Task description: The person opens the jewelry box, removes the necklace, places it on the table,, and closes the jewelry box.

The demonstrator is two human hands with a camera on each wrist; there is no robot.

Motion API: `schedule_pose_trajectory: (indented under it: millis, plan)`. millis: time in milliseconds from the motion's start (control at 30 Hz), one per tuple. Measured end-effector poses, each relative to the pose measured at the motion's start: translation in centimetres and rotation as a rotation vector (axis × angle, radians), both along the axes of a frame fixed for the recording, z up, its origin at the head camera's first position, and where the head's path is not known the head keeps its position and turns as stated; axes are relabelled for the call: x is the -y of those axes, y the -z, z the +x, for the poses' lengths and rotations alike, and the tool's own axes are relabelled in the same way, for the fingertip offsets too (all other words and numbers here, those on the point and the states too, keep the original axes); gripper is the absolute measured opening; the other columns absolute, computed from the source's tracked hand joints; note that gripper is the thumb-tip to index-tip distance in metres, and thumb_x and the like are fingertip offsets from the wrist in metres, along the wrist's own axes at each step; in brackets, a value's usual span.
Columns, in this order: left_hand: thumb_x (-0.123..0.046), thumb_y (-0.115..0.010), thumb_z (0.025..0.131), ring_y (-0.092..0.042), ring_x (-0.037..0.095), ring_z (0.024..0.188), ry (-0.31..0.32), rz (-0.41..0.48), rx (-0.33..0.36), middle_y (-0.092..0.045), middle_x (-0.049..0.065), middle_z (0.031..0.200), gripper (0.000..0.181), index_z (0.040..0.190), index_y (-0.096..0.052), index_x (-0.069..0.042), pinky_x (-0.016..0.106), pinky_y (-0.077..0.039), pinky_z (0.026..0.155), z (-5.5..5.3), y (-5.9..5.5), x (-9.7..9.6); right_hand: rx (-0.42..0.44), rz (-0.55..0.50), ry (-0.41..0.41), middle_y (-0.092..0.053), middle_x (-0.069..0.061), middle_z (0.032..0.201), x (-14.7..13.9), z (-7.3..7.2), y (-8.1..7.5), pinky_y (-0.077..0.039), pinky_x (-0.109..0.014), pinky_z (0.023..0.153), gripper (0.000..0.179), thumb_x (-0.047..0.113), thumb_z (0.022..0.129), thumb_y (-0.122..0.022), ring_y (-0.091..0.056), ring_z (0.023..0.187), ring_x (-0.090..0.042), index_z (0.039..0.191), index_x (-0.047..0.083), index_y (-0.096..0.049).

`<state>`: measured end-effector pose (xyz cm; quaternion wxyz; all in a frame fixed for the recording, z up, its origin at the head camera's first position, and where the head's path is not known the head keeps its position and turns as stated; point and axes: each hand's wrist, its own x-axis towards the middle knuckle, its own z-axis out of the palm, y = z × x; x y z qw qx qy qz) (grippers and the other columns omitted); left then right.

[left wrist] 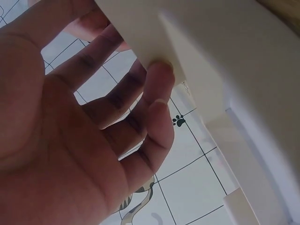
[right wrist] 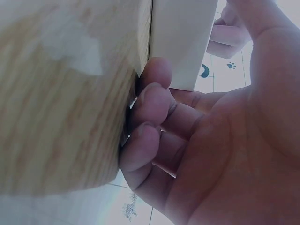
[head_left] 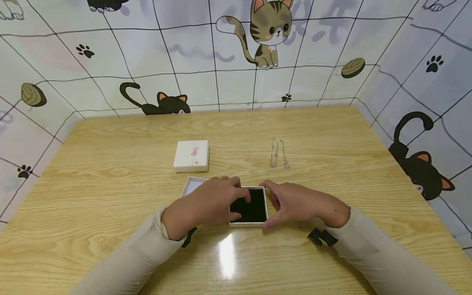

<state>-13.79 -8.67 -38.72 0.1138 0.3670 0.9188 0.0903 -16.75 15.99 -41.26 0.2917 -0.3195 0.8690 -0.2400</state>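
Observation:
A white box with a black insert (head_left: pixel 256 207) lies near the middle of the table, its top off. My right hand (head_left: pixel 298 203) grips its right side, thumb at the front corner and index finger at the back corner; the other fingertips (right wrist: pixel 145 140) curl by the tabletop in the right wrist view. My left hand (head_left: pixel 212 203) reaches over the box's left part, thumb and bent index finger apart above the insert. One left fingertip (left wrist: pixel 159 82) touches a white box wall (left wrist: pixel 140 28). Partly under that hand lies another white open box part (head_left: pixel 192 184).
Behind on the left sits a white box with a pink flower print (head_left: pixel 191 156). Two thin silver chains lie at the back right: a looped chain (head_left: pixel 274 157) and a chain with a small pendant (head_left: pixel 286 165). Cat-patterned cloth (head_left: pixel 236 90) surrounds the wooden table (head_left: pixel 110 184).

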Motion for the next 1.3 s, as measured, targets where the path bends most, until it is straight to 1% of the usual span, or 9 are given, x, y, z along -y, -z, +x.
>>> schedule_pose_trajectory:
  millis: [233, 433, 700, 800, 1033, 1167, 1300]
  plan:
    - [-0.035, -0.081, 0.084, -0.063, 0.022, 0.098, 0.007, -0.016, -0.014, -0.064, 0.001, 0.112, 0.036, 0.117, -0.069, -0.026, 0.04, -0.051, 0.09, 0.11, -0.13, -0.21, 0.021, -0.002, 0.004, -0.057, 0.006, 0.073, 0.0, 0.08, -0.26, -0.041, -0.023, 0.056, 0.098, 0.055, 0.073, -0.084, -0.05, 0.059, -0.007, 0.145, 0.008, -0.037]
    - [-0.035, -0.081, 0.084, -0.062, 0.022, 0.099, 0.0, -0.02, -0.02, -0.065, 0.001, 0.111, 0.035, 0.115, -0.069, -0.026, 0.041, -0.051, 0.09, 0.08, -0.05, -0.41, 0.01, 0.001, 0.002, -0.056, 0.007, 0.072, 0.02, 0.12, -0.38, -0.041, -0.023, 0.055, 0.097, 0.056, 0.073, -0.084, -0.049, 0.059, -0.006, 0.144, 0.009, -0.038]
    - [-0.035, -0.081, 0.084, -0.062, 0.022, 0.1, -0.006, -0.031, -0.023, -0.065, 0.001, 0.112, 0.035, 0.115, -0.069, -0.027, 0.041, -0.05, 0.092, 0.1, 0.12, -0.4, 0.02, -0.009, 0.003, -0.056, 0.007, 0.072, 0.03, 0.11, -0.37, -0.041, -0.023, 0.056, 0.096, 0.055, 0.073, -0.084, -0.049, 0.059, -0.006, 0.144, 0.01, -0.038]
    - [-0.037, -0.081, 0.083, -0.062, 0.021, 0.099, -0.006, -0.032, -0.034, -0.065, 0.0, 0.111, 0.035, 0.114, -0.069, -0.027, 0.041, -0.05, 0.091, 0.12, 0.16, -0.4, 0.017, -0.01, 0.001, -0.056, 0.007, 0.072, 0.05, 0.1, -0.34, -0.041, -0.023, 0.055, 0.096, 0.055, 0.073, -0.084, -0.049, 0.059, -0.006, 0.144, 0.01, -0.038]
    - [-0.047, -0.081, 0.081, -0.061, 0.021, 0.094, -0.011, -0.038, -0.076, -0.065, 0.0, 0.107, 0.038, 0.111, -0.069, -0.027, 0.041, -0.051, 0.085, 0.21, 0.31, -0.67, 0.013, -0.008, -0.002, -0.057, 0.007, 0.072, -0.03, 0.07, -0.29, -0.041, -0.023, 0.055, 0.096, 0.056, 0.073, -0.083, -0.049, 0.059, -0.007, 0.144, 0.011, -0.037]
    - [-0.048, -0.081, 0.08, -0.062, 0.022, 0.093, -0.019, -0.04, -0.085, -0.066, 0.0, 0.105, 0.038, 0.109, -0.069, -0.027, 0.041, -0.051, 0.083, 0.22, 0.55, -0.86, 0.017, -0.006, -0.001, -0.057, 0.007, 0.073, -0.02, 0.14, -0.23, -0.041, -0.023, 0.055, 0.097, 0.056, 0.073, -0.083, -0.049, 0.059, -0.007, 0.145, 0.01, -0.037]
    - [-0.047, -0.082, 0.08, -0.063, 0.022, 0.094, -0.024, -0.044, -0.086, -0.066, 0.0, 0.105, 0.037, 0.109, -0.069, -0.027, 0.04, -0.051, 0.084, 0.24, 0.53, -0.93, 0.012, -0.006, -0.003, -0.057, 0.007, 0.073, -0.03, 0.12, -0.15, -0.041, -0.024, 0.055, 0.097, 0.057, 0.073, -0.083, -0.049, 0.059, -0.007, 0.145, 0.011, -0.037]
